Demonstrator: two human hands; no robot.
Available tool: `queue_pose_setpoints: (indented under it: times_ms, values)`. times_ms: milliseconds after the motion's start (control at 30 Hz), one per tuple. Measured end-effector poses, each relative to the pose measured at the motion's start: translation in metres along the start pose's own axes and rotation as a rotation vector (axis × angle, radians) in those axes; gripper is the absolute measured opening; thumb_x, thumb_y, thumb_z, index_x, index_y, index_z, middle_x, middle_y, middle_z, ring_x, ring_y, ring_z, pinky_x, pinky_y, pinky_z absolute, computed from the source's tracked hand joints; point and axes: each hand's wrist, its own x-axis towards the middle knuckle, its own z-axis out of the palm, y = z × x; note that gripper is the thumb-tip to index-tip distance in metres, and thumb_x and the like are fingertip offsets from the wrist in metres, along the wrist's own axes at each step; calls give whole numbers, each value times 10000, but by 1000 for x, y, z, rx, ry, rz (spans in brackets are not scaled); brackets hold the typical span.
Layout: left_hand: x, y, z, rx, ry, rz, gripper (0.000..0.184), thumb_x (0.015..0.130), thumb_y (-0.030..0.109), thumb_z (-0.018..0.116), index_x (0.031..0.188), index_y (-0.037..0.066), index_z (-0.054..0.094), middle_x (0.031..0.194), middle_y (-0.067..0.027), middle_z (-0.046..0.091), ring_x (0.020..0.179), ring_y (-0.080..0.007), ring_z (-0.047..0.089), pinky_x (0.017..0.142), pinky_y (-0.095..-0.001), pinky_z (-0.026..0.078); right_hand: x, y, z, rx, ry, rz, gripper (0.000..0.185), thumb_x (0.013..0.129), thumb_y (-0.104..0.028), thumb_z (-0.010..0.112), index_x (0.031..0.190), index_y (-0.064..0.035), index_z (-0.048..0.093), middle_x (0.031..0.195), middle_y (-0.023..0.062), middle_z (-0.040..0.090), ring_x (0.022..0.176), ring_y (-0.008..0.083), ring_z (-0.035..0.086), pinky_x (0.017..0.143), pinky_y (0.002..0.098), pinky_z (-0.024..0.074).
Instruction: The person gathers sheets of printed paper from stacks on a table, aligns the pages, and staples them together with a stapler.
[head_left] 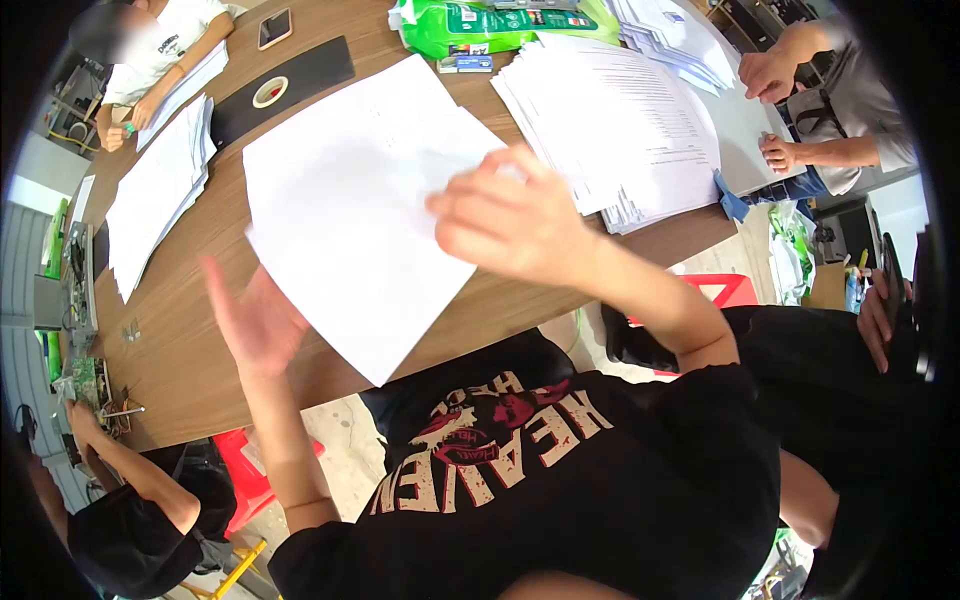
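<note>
White sheets of paper (350,220) lie over one another at the middle of the wooden table, one corner reaching the near edge. My left hand (262,315) is at their lower left side, thumb and fingers apart, with part of it hidden behind the paper's edge. Above the right part of the sheets is my right hand (505,215), its fingers curled and slightly blurred; whether they pinch anything is too unclear to make out. A thick stack of printed pages (625,130) is to the right of that hand.
Another paper pile (165,190) lies at the left, near a tape roll (270,92) on a black mat (325,75). A phone (275,29) and a green package (455,28) are at the far side. Other people sit or stand around the table (185,350).
</note>
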Motion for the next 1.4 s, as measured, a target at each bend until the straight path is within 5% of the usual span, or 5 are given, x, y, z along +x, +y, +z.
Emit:
queue_pose_setpoints:
  times_ms: [267, 667, 967, 1200, 1400]
  values:
    - [-25, -26, -51, 688, 363, -43, 453, 927, 84, 544, 1346, -17, 405, 1263, -124, 550, 1065, -194, 600, 875, -324, 510, -62, -60, 26, 268, -320, 133, 143, 709, -146, 632, 827, -153, 550, 917, -51, 586, 906, 131, 534, 862, 332, 393]
    - [-47, 11, -67, 545, 509, 500, 379, 929, 29, 538, 1296, -14, 456, 1145, -92, 585, 983, -133, 591, 793, -240, 482, -106, 14, -18, -14, -669, 567, 592, 734, -425, 736, 1180, -82, 552, 1134, 90, 572, 956, 253, 516, 859, 473, 303]
    - [-47, -10, -75, 621, 535, 507, 502, 941, 54, 513, 1399, -39, 332, 1310, -151, 492, 1166, -213, 520, 982, -326, 420, -56, 66, -59, 819, 664, 1093, 405, 994, -304, 474, 1233, 22, 513, 1109, 131, 591, 991, 191, 562, 892, 345, 423]
    - [-54, -14, -69, 617, 547, 479, 459, 927, 57, 547, 1347, -43, 390, 1276, -149, 539, 1137, -202, 544, 973, -327, 422, -49, 17, -34, 192, -588, 986, 377, 749, -206, 752, 1065, -21, 660, 1025, 115, 654, 1034, 256, 583, 963, 424, 340]
    - [-58, -12, -68, 669, 518, 475, 455, 920, 61, 574, 1332, -34, 407, 1255, -139, 555, 1111, -180, 552, 953, -317, 433, -62, 10, -24, 169, -497, 819, 447, 794, -187, 702, 1208, -47, 602, 1191, 137, 578, 1099, 275, 537, 956, 411, 328]
